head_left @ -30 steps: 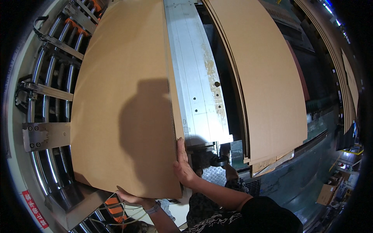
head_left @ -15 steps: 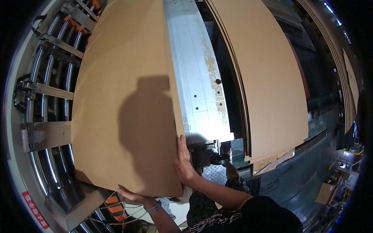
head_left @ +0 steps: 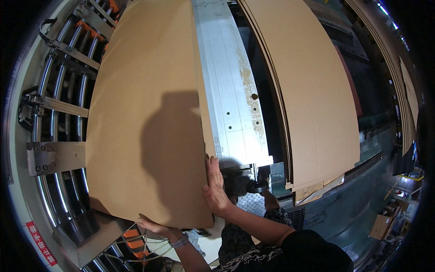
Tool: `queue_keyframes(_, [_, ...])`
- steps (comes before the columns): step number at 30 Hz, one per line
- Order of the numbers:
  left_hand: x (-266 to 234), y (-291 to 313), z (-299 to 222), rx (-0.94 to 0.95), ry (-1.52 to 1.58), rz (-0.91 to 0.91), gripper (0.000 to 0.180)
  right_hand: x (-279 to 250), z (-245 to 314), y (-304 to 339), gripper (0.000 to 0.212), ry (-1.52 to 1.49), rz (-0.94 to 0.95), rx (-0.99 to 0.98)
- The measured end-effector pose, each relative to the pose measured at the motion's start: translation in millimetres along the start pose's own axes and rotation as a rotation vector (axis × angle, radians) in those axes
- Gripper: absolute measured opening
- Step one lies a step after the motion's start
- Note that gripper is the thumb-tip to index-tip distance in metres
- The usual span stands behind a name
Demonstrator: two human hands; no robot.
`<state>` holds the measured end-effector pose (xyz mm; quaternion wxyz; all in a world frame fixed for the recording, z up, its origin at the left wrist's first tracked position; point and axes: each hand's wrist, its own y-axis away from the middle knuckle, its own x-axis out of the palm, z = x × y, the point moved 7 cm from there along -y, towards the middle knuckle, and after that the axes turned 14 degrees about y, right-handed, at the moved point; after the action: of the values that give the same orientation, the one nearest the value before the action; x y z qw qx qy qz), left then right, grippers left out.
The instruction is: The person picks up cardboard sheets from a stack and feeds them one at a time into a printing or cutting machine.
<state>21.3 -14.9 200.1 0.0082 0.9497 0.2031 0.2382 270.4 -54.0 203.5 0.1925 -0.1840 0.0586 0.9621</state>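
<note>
A broad stack of brown cardboard sheets [head_left: 131,113] lies in front of me on the left, my shadow across its top. My right hand [head_left: 216,190] rests flat against the stack's right edge, fingers stretched forward along it. At the near edge, my left hand [head_left: 156,227] presses against the cardboard with its fingers extended; part of them is hidden by the sheet. A watch [head_left: 180,241] is on the left wrist. Just right of the stack runs a pale metal plate [head_left: 231,90] with several holes.
On the left are machine rollers [head_left: 54,122] with metal brackets [head_left: 56,157]. Another cardboard stack [head_left: 312,99] stands right of the plate. A black round knob [head_left: 257,186] sits at the plate's near end. Thin hoses [head_left: 149,254] hang below my left hand.
The top cardboard has shifted very slightly, its right edge lying more evenly over the sheets below. Both hands stay at nearly the same places against its edges.
</note>
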Motion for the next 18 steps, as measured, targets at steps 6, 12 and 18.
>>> queue_keyframes(6, [-4,-3,0,0.027,-0.030,0.031,0.057,0,1,0,0.073,0.002,-0.001,0.006])
queue_keyframes(12, [1,-1,0,0.031,-0.031,0.019,0.057,1,-2,1,0.072,0.005,-0.011,-0.008])
queue_keyframes(18, [7,1,-2,0.033,-0.029,0.001,0.054,1,-3,0,0.071,0.014,-0.012,-0.013])
